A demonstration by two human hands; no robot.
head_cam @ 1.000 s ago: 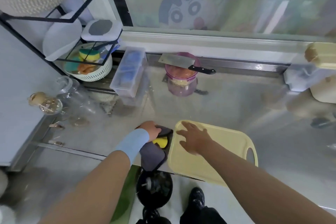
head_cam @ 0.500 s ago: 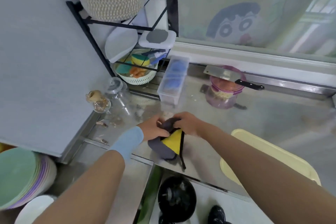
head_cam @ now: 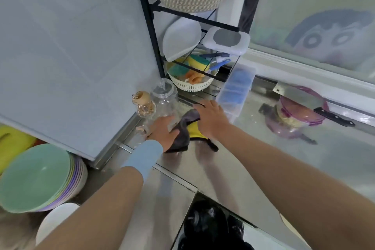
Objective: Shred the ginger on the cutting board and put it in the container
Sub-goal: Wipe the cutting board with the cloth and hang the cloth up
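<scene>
Left hand (head_cam: 162, 130) and right hand (head_cam: 213, 122) lie flat-fingered on the grey-yellow cloth (head_cam: 180, 140) just beside the glass jar (head_cam: 164, 95). It's soft, light and floppy, so I'd bunch an edge to lift.

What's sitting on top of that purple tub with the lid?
A cleaver lies flat across the purple container's lid. The blade covers part of the lid; something pale shows inside, but I can't tell what.
</scene>
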